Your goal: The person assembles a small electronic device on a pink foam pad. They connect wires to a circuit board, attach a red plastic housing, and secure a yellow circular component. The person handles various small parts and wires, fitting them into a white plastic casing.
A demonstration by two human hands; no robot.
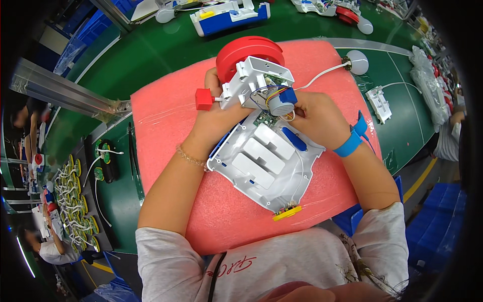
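Observation:
On a pink foam mat (166, 131) lies an opened white plastic toy shell (229, 189), its hollow inside facing up, with a yellow round part (287, 213) at its near tip. Above its far end, a white plastic frame (256, 70) carries a red wheel (249, 50), a red block (204, 99), a round metal motor (279, 106) and coloured wires. My left hand (219, 115) is closed round the left side of this frame, some fingers hidden behind it. Bent together beside the motor and wires, my right hand (322, 120) has its fingertips partly hidden.
A white cable runs from the frame to a white bulb-shaped part (357, 62) at right. Beyond it lies a small white bracket (379, 104). Several green-and-yellow wired parts (75, 201) fill a dark tray at left. A blue-and-white housing (231, 20) stands across the green table.

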